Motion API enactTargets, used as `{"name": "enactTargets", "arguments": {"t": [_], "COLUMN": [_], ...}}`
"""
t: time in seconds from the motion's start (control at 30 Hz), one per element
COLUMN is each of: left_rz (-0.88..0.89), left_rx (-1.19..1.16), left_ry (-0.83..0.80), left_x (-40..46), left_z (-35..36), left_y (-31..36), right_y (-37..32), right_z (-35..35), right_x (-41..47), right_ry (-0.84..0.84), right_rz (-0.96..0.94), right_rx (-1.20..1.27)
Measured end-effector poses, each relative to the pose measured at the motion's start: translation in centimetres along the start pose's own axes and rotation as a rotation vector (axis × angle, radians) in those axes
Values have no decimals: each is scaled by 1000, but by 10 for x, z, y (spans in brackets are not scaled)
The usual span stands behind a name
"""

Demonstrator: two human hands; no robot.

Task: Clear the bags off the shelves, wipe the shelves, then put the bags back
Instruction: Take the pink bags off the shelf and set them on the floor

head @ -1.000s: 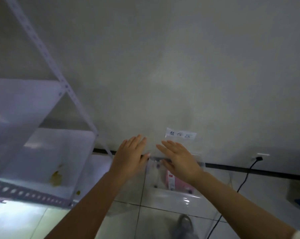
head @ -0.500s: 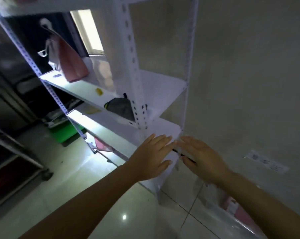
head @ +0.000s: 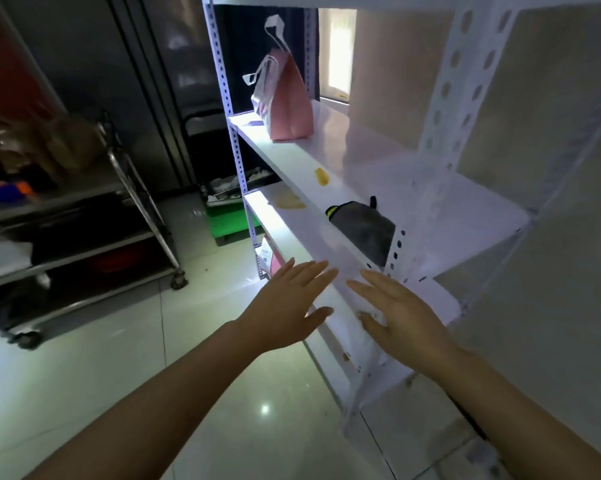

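A white metal shelf unit (head: 354, 157) stands on my right. A pink bag (head: 287, 102) with white straps stands upright on the upper shelf at its far end. A dark grey pouch (head: 365, 230) with a yellow tab lies on the shelf below, behind the front post. Another pink bag (head: 269, 258) shows partly on the lowest level. My left hand (head: 288, 306) is flat and empty in front of the lower shelf edge. My right hand (head: 399, 313) is spread just over that shelf near the post, holding nothing. Yellowish stains (head: 321, 176) mark the shelves.
A steel trolley (head: 129, 188) on castors with stacked goods stands to the left. A green crate (head: 228, 220) sits on the floor behind the shelf unit. Glossy tiled floor (head: 119, 358) lies between trolley and shelves. A beige wall (head: 551, 323) closes the right side.
My view has swung left from the wall and a clear bag on the floor to the shelf unit. Both hands stay flat and empty, now at the lower shelf edge.
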State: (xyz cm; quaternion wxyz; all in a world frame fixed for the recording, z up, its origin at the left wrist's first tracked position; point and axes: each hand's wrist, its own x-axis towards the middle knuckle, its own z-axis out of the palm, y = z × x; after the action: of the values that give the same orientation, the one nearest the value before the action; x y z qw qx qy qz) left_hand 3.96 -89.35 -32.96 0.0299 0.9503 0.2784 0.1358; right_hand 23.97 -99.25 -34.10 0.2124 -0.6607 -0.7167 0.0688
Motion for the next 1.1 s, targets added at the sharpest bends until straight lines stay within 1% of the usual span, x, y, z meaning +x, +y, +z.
{"name": "enactTargets", "arguments": {"t": [0.17, 0.27, 0.5, 0.6, 0.67, 0.8, 0.9, 1.0, 1.1], "left_rz": [-39, -32, 71, 131, 145, 180, 236, 328, 384], "left_rx": [18, 8, -27, 13, 12, -22, 13, 96, 90], "left_ry": [11, 36, 24, 60, 49, 3, -26, -89, -124], "left_x": [6, 14, 36, 60, 82, 131, 164, 195, 226], "left_z": [-11, -23, -47, -53, -58, -56, -41, -25, -10], "left_y": [-53, -93, -194, -231, -247, -267, -279, -290, -305], "right_y": [-17, -27, -65, -74, -76, -69, -52, -26, 2], "right_z": [0, -1, 6, 4, 1, 3, 6, 1, 0], "right_x": [59, 101, 183, 213, 230, 254, 266, 276, 279], "right_ry": [-37, -18, 83, 165, 191, 174, 142, 146, 169], "right_rz": [-40, -41, 125, 188, 225, 272, 304, 391, 481], "right_rx": [-42, -92, -72, -52, -71, -146, -193, -210, -220]}}
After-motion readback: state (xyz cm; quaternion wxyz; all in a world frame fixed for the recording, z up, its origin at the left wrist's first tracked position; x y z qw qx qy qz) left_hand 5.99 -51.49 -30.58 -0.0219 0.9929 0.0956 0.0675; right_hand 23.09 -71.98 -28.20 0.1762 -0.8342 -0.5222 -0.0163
